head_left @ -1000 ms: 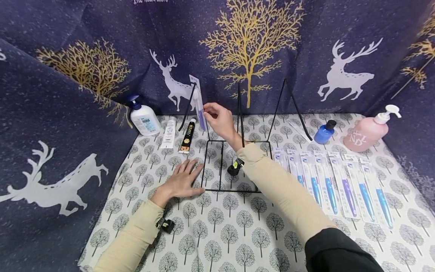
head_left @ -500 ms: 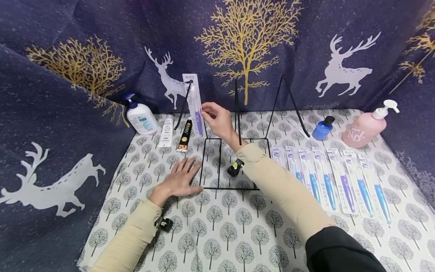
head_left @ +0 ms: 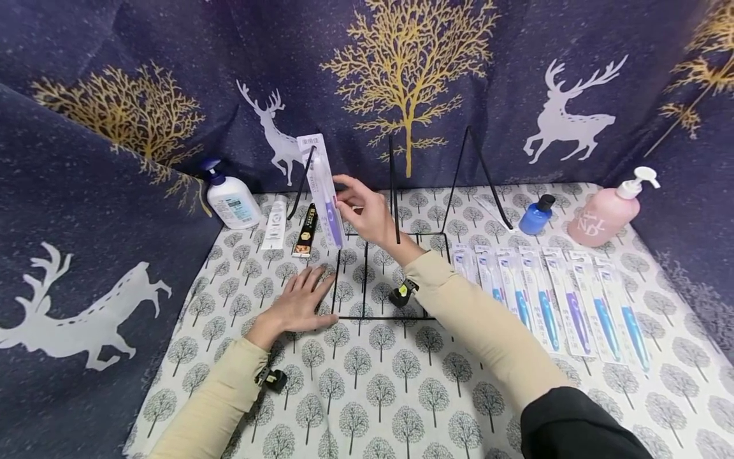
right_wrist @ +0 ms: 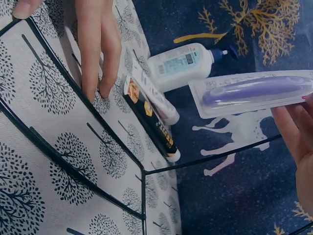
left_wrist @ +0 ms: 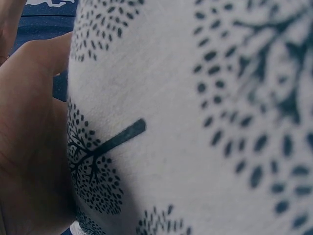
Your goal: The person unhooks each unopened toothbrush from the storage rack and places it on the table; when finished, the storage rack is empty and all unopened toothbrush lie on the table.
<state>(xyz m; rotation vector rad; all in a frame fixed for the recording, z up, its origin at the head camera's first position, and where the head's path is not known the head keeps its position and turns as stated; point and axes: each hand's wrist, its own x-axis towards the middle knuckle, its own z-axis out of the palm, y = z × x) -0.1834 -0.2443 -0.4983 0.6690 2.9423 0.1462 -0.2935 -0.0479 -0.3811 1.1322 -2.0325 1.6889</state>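
Note:
A packaged purple toothbrush (head_left: 324, 201) stands nearly upright at the rear left of the black wire rack (head_left: 364, 280). My right hand (head_left: 367, 207) pinches the edge of the pack between thumb and fingers. The top of its card overlaps the tip of the rack's left rod; whether the rod passes through the card cannot be made out. In the right wrist view the purple handle (right_wrist: 254, 93) shows through clear plastic. My left hand (head_left: 301, 299) lies flat on the patterned cloth with fingers spread, its thumb at the rack's front left corner.
Several packaged toothbrushes (head_left: 545, 299) lie in a row on the right. Behind them are a blue bottle (head_left: 535, 218) and a pink pump bottle (head_left: 604, 217). At left are a white pump bottle (head_left: 234, 203), a white tube (head_left: 275, 223) and a black tube (head_left: 306, 231).
The toothbrush pack has turned its face toward the camera, and its lower end has come nearer. My right hand keeps its pinch. The left hand stays on the cloth while the view shifts slightly.

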